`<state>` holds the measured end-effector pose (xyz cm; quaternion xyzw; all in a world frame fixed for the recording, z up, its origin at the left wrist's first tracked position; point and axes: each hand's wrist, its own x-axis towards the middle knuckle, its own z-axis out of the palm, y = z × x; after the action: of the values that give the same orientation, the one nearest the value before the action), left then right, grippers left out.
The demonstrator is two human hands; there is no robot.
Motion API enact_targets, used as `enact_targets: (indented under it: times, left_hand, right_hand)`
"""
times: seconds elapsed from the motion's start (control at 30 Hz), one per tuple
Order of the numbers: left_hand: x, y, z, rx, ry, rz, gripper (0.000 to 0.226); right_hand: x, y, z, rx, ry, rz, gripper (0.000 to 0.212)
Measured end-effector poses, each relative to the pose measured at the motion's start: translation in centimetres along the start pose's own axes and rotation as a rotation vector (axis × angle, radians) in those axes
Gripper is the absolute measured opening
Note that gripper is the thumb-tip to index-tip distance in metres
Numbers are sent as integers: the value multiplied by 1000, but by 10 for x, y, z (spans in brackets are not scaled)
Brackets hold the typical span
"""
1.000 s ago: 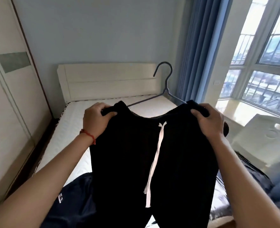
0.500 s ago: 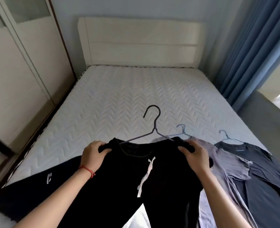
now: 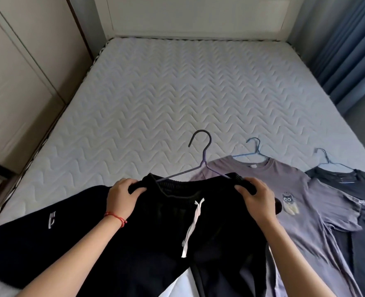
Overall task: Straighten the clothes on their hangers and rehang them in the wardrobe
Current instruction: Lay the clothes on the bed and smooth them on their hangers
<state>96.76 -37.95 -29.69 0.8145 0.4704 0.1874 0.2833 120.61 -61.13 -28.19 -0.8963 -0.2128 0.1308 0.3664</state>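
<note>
Lowered since a second ago, the black trousers (image 3: 177, 228) now hang just over the mattress (image 3: 156, 93), stretched between both hands. Left hand (image 3: 121, 198) grips the waistband's left end, right hand (image 3: 255, 200) grips its right end, fingers curled over the fabric. Their hanger (image 3: 201, 155) rises beyond the hands. Right of the right hand lie a purple T-shirt (image 3: 295, 189) and a dark T-shirt (image 3: 361, 211).

Home bedroom. Indicated by: bare quilted mattress (image 3: 177, 93), white headboard (image 3: 198, 16), wardrobe doors (image 3: 16, 71) at the left, blue curtains (image 3: 353, 46) at the right. Clothes on hangers are laid across the bed.
</note>
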Motion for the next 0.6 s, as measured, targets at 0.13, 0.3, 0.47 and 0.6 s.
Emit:
enact_targets:
  times: [0.13, 0.3, 0.47, 0.6]
  left_hand:
    - [51, -3, 16, -21, 15, 23, 26]
    - [135, 11, 34, -43, 76, 87, 25]
    - [219, 20, 57, -22, 105, 182, 28]
    - [267, 4, 91, 12, 101, 187, 31]
  right_hand:
    - [41, -10, 18, -50, 49, 1, 28]
    - [106, -34, 34, -57, 113, -5, 28]
    - [173, -42, 62, -102, 137, -15, 31]
    - [226, -39, 87, -160, 167, -59, 33]
